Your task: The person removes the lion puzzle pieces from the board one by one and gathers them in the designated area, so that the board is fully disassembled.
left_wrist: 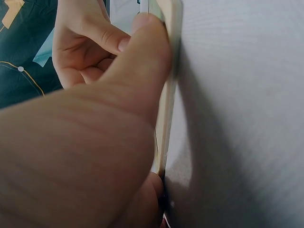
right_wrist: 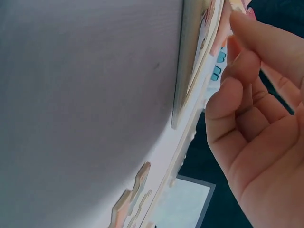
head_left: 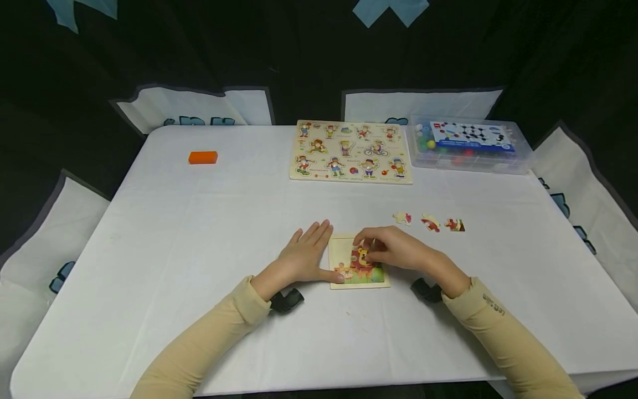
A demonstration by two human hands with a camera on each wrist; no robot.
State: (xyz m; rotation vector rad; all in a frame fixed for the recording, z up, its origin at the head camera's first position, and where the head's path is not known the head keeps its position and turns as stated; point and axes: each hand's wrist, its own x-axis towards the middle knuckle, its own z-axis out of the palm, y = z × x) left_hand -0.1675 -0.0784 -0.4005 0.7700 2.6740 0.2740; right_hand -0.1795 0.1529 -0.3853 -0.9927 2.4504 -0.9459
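Note:
A small wooden jigsaw board [head_left: 338, 247] with a bear picture lies in front of me, several pieces fitted in its lower and middle part. My left hand [head_left: 305, 257] is spread flat at its left side, the thumb resting over the lower left corner. Over the board's upper right, my right hand [head_left: 394, 247] has its fingers curled and pinches a jigsaw piece [right_wrist: 237, 4], mostly hidden by the fingertips. In the left wrist view, the left thumb [left_wrist: 147, 61] lies along the board's edge.
Three loose jigsaw pieces [head_left: 431, 223] lie in a row right of the board. Farther back are a peg puzzle board [head_left: 351, 152] with children's figures and a clear plastic case [head_left: 471, 145] of coloured parts. An orange block [head_left: 202, 158] sits at the back left.

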